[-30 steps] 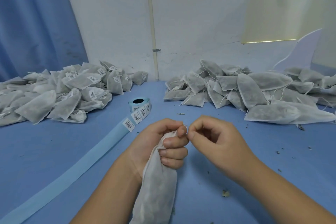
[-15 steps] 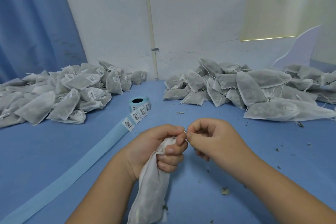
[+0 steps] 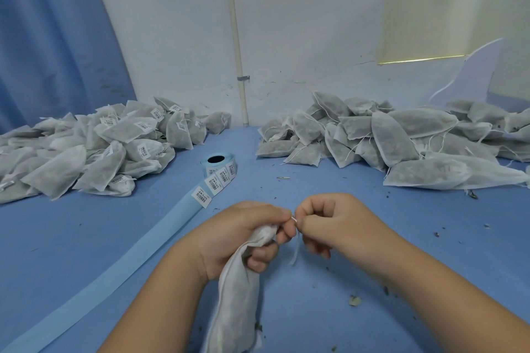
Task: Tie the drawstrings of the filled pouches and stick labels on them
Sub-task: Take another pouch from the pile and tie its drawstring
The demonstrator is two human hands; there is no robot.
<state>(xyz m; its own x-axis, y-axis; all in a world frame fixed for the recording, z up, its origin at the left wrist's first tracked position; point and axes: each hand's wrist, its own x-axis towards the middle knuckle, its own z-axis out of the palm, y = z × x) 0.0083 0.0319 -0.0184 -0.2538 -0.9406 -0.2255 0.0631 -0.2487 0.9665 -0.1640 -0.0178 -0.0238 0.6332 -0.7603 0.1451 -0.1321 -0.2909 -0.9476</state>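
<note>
My left hand (image 3: pixel 243 235) grips the gathered neck of a white filled pouch (image 3: pixel 235 306), which hangs down toward the bottom edge. My right hand (image 3: pixel 329 223) pinches the pouch's thin white drawstring (image 3: pixel 295 249) right beside the left fingertips; a loose end dangles below. A roll of barcode labels (image 3: pixel 219 166) stands further back, its blue backing strip (image 3: pixel 114 275) trailing toward the lower left with a few labels on it.
A heap of labelled pouches (image 3: pixel 86 149) lies at the left. A heap of pouches without labels (image 3: pixel 401 137), strings loose, lies at the right. Bits of dried herb (image 3: pixel 355 299) dot the blue table. A white wall and a blue curtain (image 3: pixel 57 37) stand behind.
Both hands have dropped slightly and stayed together at the pouch neck. The right fingers have worked the string, and a loose end now hangs below them.
</note>
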